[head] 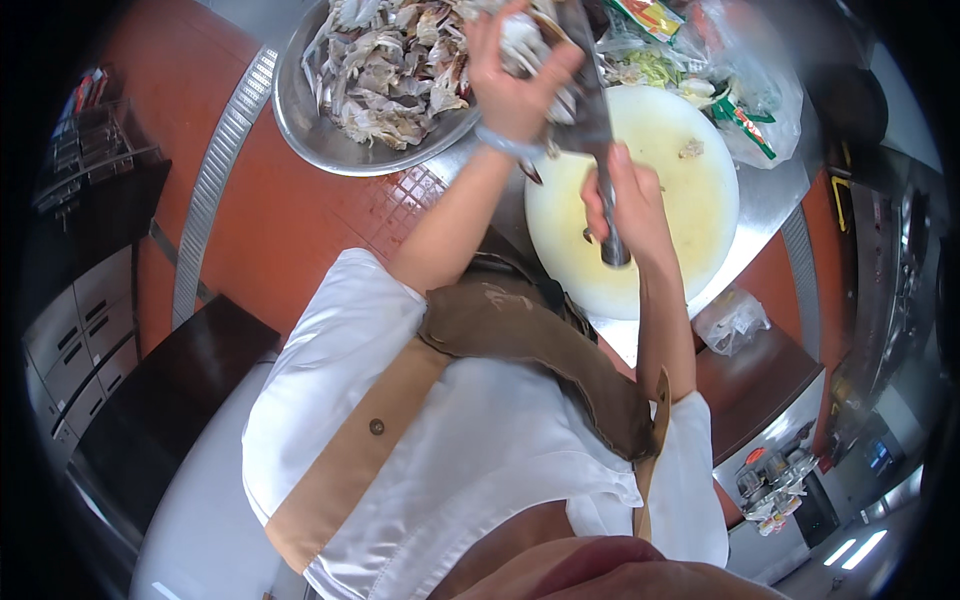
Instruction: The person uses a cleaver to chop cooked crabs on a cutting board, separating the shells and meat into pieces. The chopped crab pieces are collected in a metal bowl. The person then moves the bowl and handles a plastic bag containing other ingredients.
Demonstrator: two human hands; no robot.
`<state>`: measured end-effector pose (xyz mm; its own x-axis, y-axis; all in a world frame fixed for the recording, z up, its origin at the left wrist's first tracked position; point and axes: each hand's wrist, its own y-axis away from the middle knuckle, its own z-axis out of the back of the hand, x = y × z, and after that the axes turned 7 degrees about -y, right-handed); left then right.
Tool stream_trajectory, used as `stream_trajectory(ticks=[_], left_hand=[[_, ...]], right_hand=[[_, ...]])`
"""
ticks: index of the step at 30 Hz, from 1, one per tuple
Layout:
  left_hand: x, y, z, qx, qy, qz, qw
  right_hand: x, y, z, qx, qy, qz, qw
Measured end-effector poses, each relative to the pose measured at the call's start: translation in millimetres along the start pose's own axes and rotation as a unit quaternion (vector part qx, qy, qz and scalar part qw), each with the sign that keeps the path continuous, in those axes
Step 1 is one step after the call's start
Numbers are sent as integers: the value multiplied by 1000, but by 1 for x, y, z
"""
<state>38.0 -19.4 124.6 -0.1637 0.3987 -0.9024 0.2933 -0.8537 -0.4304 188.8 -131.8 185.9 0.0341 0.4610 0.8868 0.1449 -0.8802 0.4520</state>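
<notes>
My right hand point(634, 199) grips the handle of a cleaver point(589, 112), whose broad blade points away from me above the board's left edge. My left hand point(517, 86) holds pale crab pieces point(521, 45) against the left side of the blade, partly hidden by the fingers. A dark-tipped crab leg point(531, 172) hangs below the left wrist. Both hands are over the gap between a steel bowl point(352, 166) and a round white cutting board point(637, 289). Chopped crab point(382, 82) fills much of the bowl. A small scrap point(691, 148) lies on the stained board.
Plastic bags point(757, 82) with vegetable scraps point(652, 69) and green packets point(742, 124) lie beyond the board on the steel table point(772, 199). Another clear bag point(731, 322) rests on a dark surface to the right. A metal drain grate point(225, 172) crosses the red floor.
</notes>
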Motion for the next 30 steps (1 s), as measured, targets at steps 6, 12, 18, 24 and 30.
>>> stream_trajectory(ticks=[6, 12, 18, 24, 30], left_hand=[[88, -60, 45, -45, -178, 58, 981], [125, -54, 60, 69, -460, 148, 873], [89, -54, 72, 104, -450, 54, 885], [72, 0, -5, 294, -212, -74, 929], [141, -3, -93, 454, -422, -10, 784]], right_hand=[[36, -99, -44, 42, 55, -66, 995], [35, -78, -21, -42, 0, -72, 996], [2, 7, 38, -156, -31, -58, 986], [-53, 85, 65, -243, -116, -66, 961], [-105, 151, 66, -301, -123, -117, 938]])
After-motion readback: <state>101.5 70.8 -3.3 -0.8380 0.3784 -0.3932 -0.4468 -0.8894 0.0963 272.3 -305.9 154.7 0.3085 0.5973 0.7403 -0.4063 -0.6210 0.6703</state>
